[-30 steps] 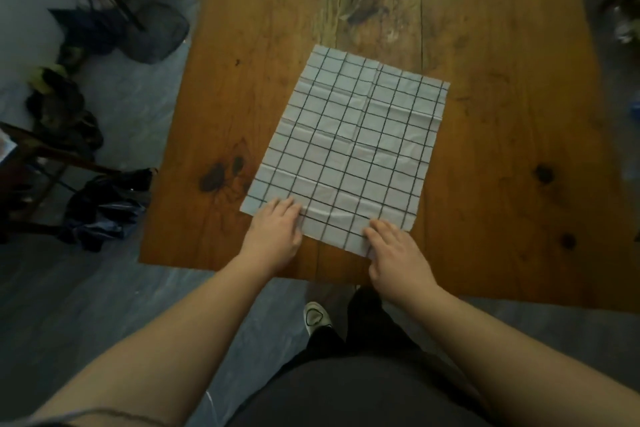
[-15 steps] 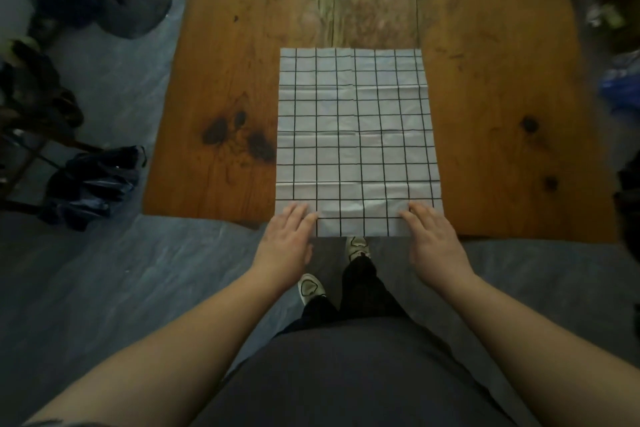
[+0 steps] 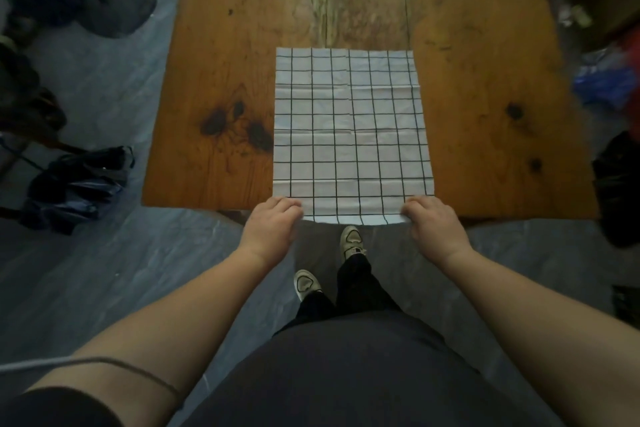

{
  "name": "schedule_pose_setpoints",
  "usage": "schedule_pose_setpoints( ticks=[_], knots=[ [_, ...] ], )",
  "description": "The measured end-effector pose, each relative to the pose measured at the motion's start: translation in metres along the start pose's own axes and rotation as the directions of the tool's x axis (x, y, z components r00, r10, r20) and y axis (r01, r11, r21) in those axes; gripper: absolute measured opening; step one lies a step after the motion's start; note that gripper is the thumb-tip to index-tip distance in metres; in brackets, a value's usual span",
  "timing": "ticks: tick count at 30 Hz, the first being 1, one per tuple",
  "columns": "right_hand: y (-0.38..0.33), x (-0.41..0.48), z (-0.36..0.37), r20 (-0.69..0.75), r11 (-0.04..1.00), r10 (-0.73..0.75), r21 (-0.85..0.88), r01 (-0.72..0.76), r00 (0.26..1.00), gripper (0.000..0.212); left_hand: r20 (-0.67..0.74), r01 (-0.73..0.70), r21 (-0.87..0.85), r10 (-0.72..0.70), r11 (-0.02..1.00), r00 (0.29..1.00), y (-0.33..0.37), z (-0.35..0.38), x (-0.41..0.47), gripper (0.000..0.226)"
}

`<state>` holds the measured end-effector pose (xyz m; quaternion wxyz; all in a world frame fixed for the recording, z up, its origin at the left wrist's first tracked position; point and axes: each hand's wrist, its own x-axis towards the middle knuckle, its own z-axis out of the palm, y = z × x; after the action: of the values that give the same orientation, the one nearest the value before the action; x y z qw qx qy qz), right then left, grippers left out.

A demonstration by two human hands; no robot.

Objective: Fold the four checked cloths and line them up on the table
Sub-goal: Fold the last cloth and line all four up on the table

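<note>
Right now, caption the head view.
Left hand and right hand pinch the near corners of a checked cloth spread on the wooden table.

The person wears a dark grey top (image 3: pixel 346 367) that fills the lower middle of the frame, with a short black sleeve (image 3: pixel 52 409) in the lower left corner. Both forearms are bare down to the left hand (image 3: pixel 272 225) and right hand (image 3: pixel 434 225). A thin cord (image 3: pixel 104 361), pale at the left edge and darker further in, crosses the left arm. Above the top show black trousers (image 3: pixel 353 284) and pale shoes (image 3: pixel 351 239) with dark trim.
</note>
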<state>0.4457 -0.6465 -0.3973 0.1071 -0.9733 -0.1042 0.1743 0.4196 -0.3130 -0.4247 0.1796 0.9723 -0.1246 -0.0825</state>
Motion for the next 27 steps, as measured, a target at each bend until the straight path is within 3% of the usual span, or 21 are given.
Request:
schedule_pose_setpoints(
  ticks=[7,12,19,27],
  knots=[
    [-0.020,-0.031,-0.022,-0.040,0.997,0.039,0.066,-0.037,0.998,0.021,0.099,0.160,-0.192,-0.143,0.968,0.985,-0.004,-0.028,-0.036,0.016],
    [-0.034,-0.046,-0.052,-0.134,0.993,0.017,0.117,-0.001,0.991,0.017,0.116,0.163,-0.271,-0.137,0.949,0.984,-0.008,-0.065,-0.045,0.013],
    [-0.039,-0.024,-0.093,-0.254,0.994,-0.001,0.105,0.028,0.967,0.015,-0.019,0.127,-0.272,-0.137,0.954,0.990,0.000,-0.125,-0.011,0.013],
    [-0.036,0.042,-0.126,-0.311,0.994,-0.017,0.094,0.048,0.950,0.017,-0.071,0.117,-0.159,-0.130,0.980,0.989,-0.008,-0.171,0.064,0.021]
  ],
)
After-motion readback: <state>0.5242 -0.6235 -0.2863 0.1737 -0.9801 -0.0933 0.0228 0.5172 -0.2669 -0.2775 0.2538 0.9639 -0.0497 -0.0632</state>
